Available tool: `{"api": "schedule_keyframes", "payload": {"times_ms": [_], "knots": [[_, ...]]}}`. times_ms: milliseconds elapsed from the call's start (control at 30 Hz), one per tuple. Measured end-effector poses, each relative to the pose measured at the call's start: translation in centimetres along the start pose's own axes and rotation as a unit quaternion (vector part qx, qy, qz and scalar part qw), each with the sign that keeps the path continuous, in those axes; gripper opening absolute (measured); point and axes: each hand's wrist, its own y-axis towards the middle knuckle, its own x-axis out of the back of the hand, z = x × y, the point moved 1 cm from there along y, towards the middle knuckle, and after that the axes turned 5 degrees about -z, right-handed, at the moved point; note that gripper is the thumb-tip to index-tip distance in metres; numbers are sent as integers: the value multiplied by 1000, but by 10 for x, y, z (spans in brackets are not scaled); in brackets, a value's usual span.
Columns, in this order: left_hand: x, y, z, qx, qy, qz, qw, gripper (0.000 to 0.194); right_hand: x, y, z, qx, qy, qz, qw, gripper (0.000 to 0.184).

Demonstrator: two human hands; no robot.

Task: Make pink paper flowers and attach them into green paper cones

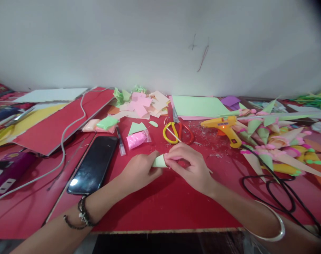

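Observation:
A small piece of light green paper (159, 161) is held low over the red table between my two hands. My left hand (142, 169) grips its left side, thumb and fingers closed. At the paper's right edge, the fingertips of my right hand (189, 163) are pinched together; whether anything else is between them is hidden. Just beyond my right hand lie scissors with yellow and red handles (171, 133). A packet of pink clay (137, 139) rests beyond my left hand, close to pale green paper scraps (137, 127).
A black phone (94, 164) and a pen (120, 141) lie to the left. The yellow glue gun (224, 127), its small light glowing, sits right, its black cord (284, 190) looping near my forearm. Paper cones and flowers (274, 141) pile up beyond. Green sheets (200, 106) lie by the wall.

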Motion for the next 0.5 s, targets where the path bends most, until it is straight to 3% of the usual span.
{"api": "schedule_keyframes", "payload": {"times_ms": [167, 500], "knots": [[-1, 0, 2, -4, -9, -10, 1000, 4, 2, -1, -4, 14, 10, -1, 1000, 6], [-4, 0, 7, -13, -31, -6, 999, 5, 4, -1, -2, 44, -68, 42, 996, 8]]}}
